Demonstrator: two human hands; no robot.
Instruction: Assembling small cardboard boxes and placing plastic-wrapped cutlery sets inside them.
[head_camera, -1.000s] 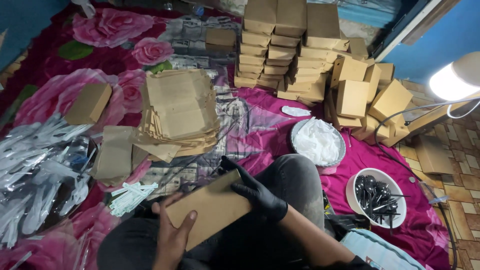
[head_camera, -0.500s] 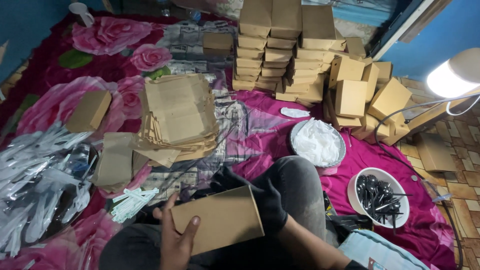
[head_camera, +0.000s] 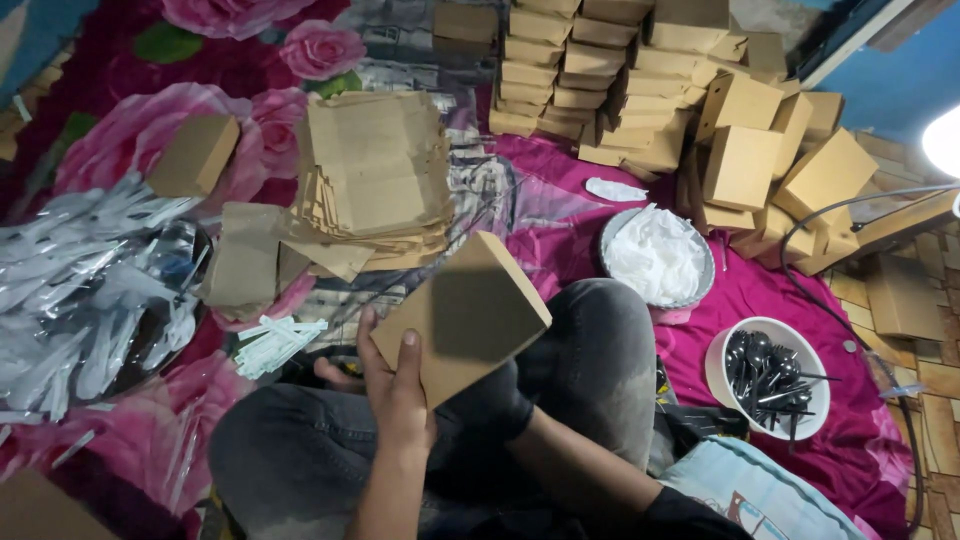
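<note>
I sit cross-legged on a floral cloth, holding a brown cardboard box (head_camera: 465, 310) above my knees. The box is opened into shape and tilted, one corner pointing up to the right. My bare left hand (head_camera: 392, 385) grips its lower left side, thumb on the front face. My right hand (head_camera: 495, 405), in a black glove, holds the box from underneath and is mostly hidden behind it.
A pile of flat cardboard blanks (head_camera: 375, 170) lies ahead, with stacks of folded boxes (head_camera: 600, 70) behind and right. A metal bowl of white tissue (head_camera: 655, 255) and a white bowl of black spoons (head_camera: 770, 375) sit on the right. Silvery wrappers (head_camera: 80, 290) cover the left.
The cardboard piece, flat across my lap a second ago, now stands opened into a box and is lifted higher and tilted. Both hands stayed on it.
</note>
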